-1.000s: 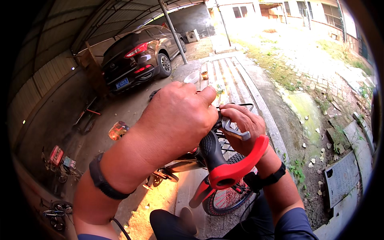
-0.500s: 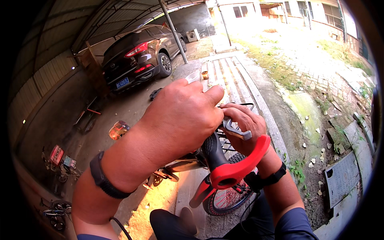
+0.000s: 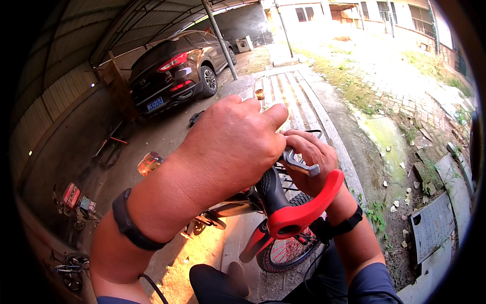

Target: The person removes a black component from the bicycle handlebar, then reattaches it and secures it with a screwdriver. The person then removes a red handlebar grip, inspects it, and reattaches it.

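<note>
My left hand [image 3: 235, 137] reaches across with its back up and fingers curled in a fist; whatever lies inside them is hidden. Touching it, my right hand [image 3: 316, 154] bends its fingers around a silver brake lever [image 3: 302, 166] on a bicycle handlebar. Below both hands a black handlebar grip [image 3: 271, 190] ends in a red curved bar end [image 3: 311, 207]. A second red bar end [image 3: 255, 247] shows lower down. Under the handlebar is the bicycle's wheel [image 3: 288, 253], with a black tyre and red spokes.
A dark car [image 3: 177, 68] stands under the shed roof at far left, near a metal post [image 3: 218, 38]. A small amber-coloured jar [image 3: 259, 95] sits on the grooved concrete strip [image 3: 298, 101]. Small bikes [image 3: 71, 268] are at lower left; a grey slab [image 3: 433, 228] lies at right.
My left hand has shifted very slightly right and down, its fingers still curled. The red bar end sits a touch further right. My right hand stays at the brake lever.
</note>
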A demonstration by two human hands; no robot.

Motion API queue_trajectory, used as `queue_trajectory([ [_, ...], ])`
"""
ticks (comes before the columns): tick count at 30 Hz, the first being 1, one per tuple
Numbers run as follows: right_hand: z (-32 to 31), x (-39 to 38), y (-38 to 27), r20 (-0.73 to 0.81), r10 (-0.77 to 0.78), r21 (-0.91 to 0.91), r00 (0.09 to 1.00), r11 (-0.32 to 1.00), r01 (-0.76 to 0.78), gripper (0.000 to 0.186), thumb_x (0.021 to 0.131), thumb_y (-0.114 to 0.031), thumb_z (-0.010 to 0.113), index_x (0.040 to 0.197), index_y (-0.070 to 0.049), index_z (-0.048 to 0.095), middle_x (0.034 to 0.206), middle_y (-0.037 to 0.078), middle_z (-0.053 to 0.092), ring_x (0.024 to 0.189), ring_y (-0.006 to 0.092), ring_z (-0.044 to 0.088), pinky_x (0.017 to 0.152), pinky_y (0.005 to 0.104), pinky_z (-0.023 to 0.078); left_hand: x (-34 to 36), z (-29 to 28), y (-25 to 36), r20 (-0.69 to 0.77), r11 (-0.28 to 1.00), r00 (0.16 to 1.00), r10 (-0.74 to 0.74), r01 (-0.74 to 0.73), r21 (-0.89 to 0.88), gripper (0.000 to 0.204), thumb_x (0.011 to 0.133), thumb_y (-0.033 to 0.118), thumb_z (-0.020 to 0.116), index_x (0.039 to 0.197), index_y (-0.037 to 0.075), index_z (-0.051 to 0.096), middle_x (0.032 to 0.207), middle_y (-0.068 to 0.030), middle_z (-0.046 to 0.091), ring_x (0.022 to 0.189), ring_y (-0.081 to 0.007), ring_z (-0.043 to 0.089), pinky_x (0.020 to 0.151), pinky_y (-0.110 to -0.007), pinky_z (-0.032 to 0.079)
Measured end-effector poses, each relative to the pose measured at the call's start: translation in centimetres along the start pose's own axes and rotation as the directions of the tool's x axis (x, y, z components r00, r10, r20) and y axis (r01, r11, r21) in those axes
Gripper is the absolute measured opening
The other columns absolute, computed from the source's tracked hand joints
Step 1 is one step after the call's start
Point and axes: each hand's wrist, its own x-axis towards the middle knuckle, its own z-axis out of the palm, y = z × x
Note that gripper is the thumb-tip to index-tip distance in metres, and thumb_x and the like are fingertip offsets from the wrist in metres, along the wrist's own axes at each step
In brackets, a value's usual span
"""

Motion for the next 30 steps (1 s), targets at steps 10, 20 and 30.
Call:
queue_trajectory([
  [10,-0.11,0.03,-0.06,0.011,0.012,0.009,1.000,1.000,-0.012,0.048,0.077,-0.005,0.078,0.123,-0.011,0.068,0.123,0.005,0.073,0.107,0.0257,0.073,0.081,0.0366,0.061,0.35,-0.04,-0.05,0.026,1.000,1.000,0.010,-0.010,-0.004,0.007,0.079,0.016,0.069,0.075,0.011,0.066,0.089,-0.0045,0.061,0.079,-0.0242,0.066,0.069,-0.039,0.050],
  [20,-0.38,0.15,-0.25,0.036,0.025,-0.022,0.999,0.999,-0.024,0.045,0.078,-0.007,0.077,0.122,-0.013,0.069,0.120,0.003,0.074,0.105,0.0236,0.073,0.080,0.0358,0.061,0.85,-0.25,-0.27,0.046,0.999,0.998,0.034,-0.033,-0.034,0.008,0.081,0.015,0.068,0.076,0.009,0.067,0.086,-0.0062,0.060,0.079,-0.0265,0.068,0.068,-0.041,0.054],
  [30,-0.19,0.12,-0.06,0.010,0.022,0.030,1.000,0.999,-0.022,0.044,0.078,-0.008,0.079,0.121,-0.014,0.070,0.122,0.002,0.074,0.102,0.0236,0.074,0.078,0.0351,0.061,0.84,-0.19,-0.31,0.032,0.999,0.999,0.028,-0.026,-0.042,0.009,0.078,0.014,0.072,0.073,0.009,0.066,0.087,-0.0071,0.061,0.076,-0.0276,0.068,0.065,-0.041,0.053],
])
